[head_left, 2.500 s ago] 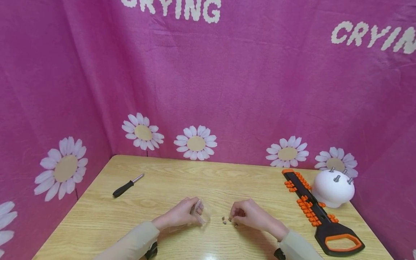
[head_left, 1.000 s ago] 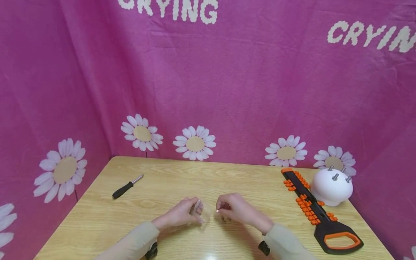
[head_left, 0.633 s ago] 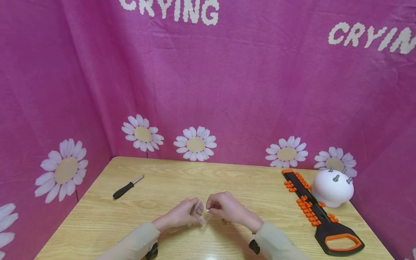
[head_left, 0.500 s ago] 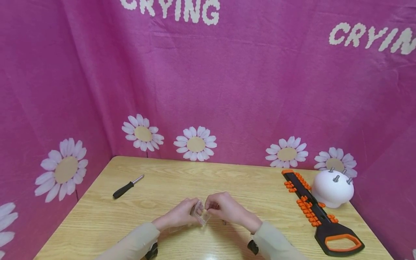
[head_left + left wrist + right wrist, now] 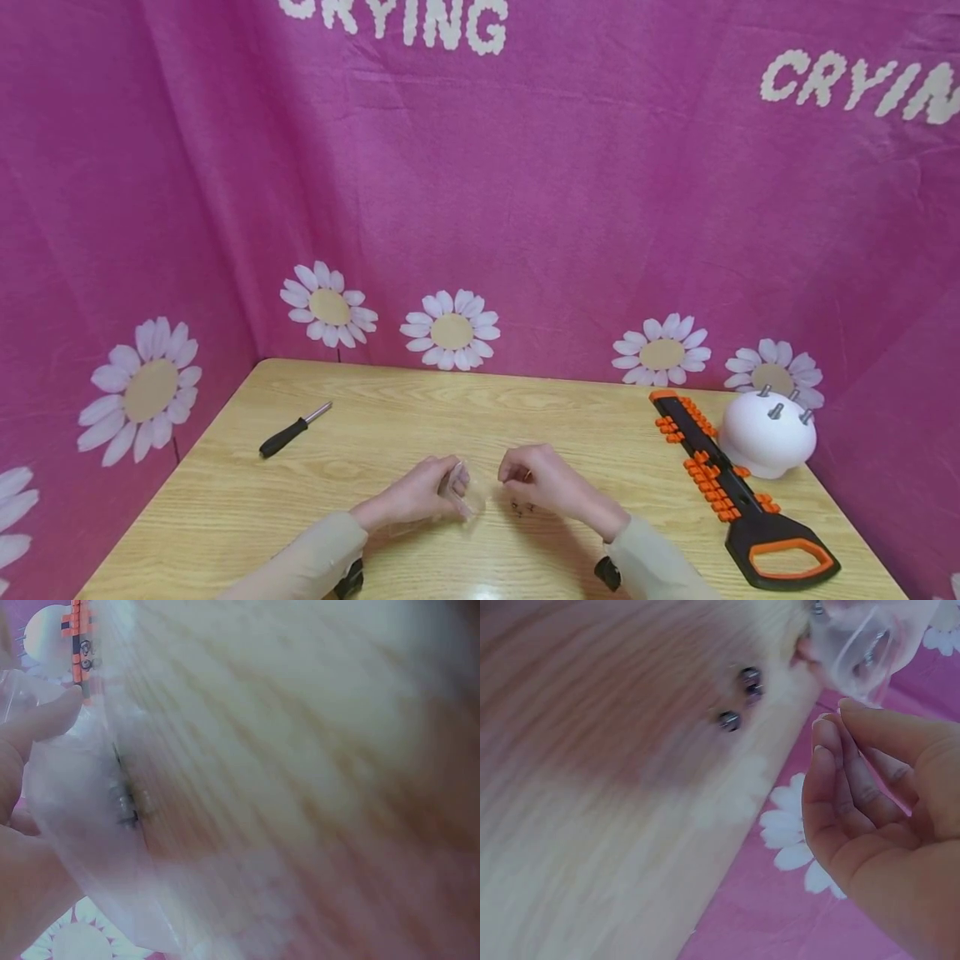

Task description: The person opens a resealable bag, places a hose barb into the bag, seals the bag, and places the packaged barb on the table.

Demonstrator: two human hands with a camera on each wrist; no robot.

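Observation:
My left hand (image 5: 420, 492) grips a clear plastic bag (image 5: 474, 502) by its side, holding its mouth towards the right. In the left wrist view, small metal pieces (image 5: 126, 804) show through the bag (image 5: 75, 780). Right of the bag, my right hand (image 5: 551, 483) hovers over the table. Its thumb and fingertips come together loosely in the right wrist view, and nothing shows between them. Three small shiny metal pieces (image 5: 729, 721) lie on the wood nearby, partly below the right hand in the head view; their exact kind is too blurred to tell.
A black-handled screwdriver (image 5: 294, 431) lies at the left on the wooden table (image 5: 405, 408). At the right is a black and orange handled rack (image 5: 720, 475) with orange clips. Beside it, a white dome (image 5: 768, 437) has several metal bolts standing up from it.
My right hand picked up a small metal piece, carried it left to the bag's mouth, let it go there and moved back right. The left hand has stayed in place with the bag.

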